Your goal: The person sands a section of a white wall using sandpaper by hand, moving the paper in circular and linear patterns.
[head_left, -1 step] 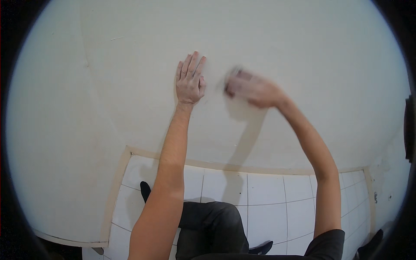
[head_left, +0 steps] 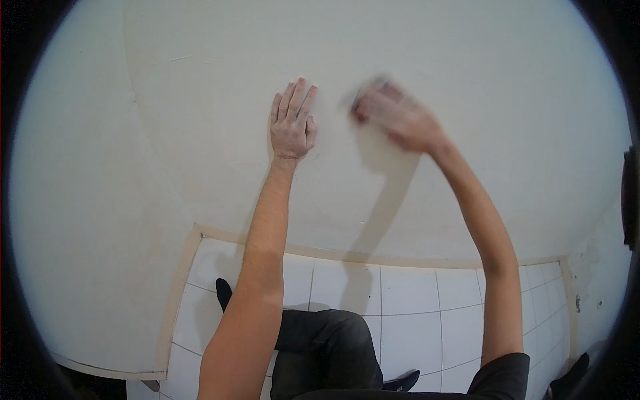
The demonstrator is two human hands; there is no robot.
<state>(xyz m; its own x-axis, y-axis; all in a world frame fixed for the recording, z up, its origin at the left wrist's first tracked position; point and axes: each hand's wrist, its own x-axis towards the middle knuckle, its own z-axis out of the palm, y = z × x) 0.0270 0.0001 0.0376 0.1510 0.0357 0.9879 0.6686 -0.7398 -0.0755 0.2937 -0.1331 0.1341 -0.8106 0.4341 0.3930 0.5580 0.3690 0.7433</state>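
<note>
My left hand [head_left: 291,127] lies flat on a pale, off-white wall [head_left: 220,147], its fingers stretched upward and a little apart. To its right, my right hand [head_left: 400,117] is at the same wall, smeared by motion. Its fingers look curled round a small greyish thing [head_left: 381,81] that shows at their edge, too blurred to name. Between the two hands is a narrow stretch of wall. The right arm casts a long shadow down the wall.
White floor tiles [head_left: 410,340] meet the wall along a beige border strip [head_left: 373,258]. My bent leg in dark trousers [head_left: 327,340] is below. Dark footwear [head_left: 402,382] shows on the floor. Thin scratches [head_left: 179,59] mark the wall at upper left. A dark object [head_left: 629,199] juts in at the right edge.
My right hand has shifted slightly up and to the right along the wall, with the greyish thing still at its fingers. The left hand has stayed in place.
</note>
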